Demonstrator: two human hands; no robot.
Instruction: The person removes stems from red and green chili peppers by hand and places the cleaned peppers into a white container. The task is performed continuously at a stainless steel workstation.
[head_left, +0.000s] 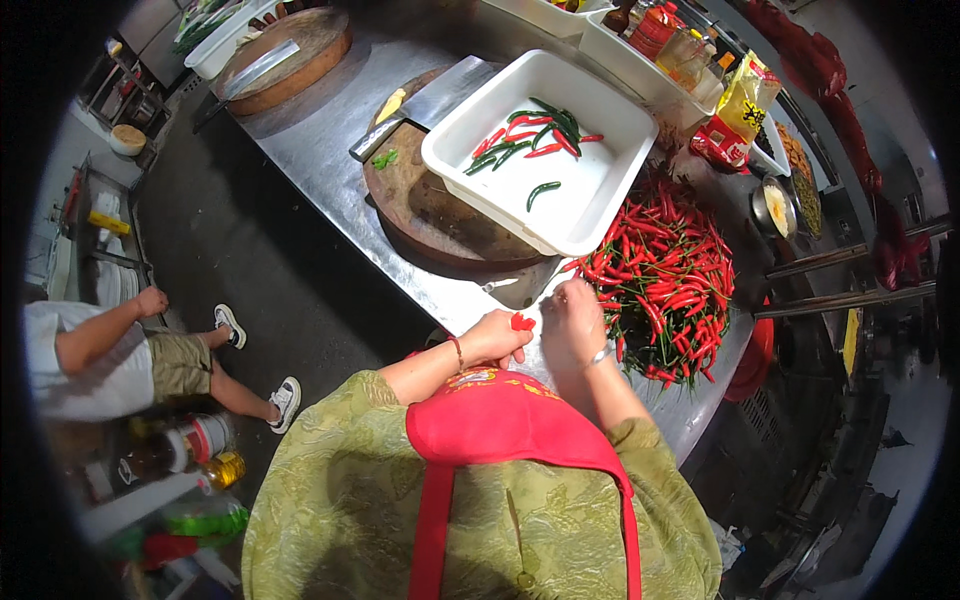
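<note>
My left hand (495, 337) is closed around red chili peppers (522, 322), whose bright ends show by the thumb. It is close to the front of my red apron (510, 420). My right hand (580, 315), blurred and with fingers curled, is at the near left edge of a large heap of red chili peppers (675, 270) with green stems. Whether it holds a pepper cannot be made out. Beyond my hands, a white plastic tub (487, 191) rests partly over a round wooden chopping board (427, 210). Red peppers (546, 150) and green peppers (543, 195) lie inside the tub.
A cleaver (450, 94) lies on the board behind the tub. Another round board (315, 45) with a knife (262, 67) is at the far left of the steel table (300, 142). Seasoning bottles (675, 52) and a metal bowl (772, 206) stand right. A person (97, 352) is at left.
</note>
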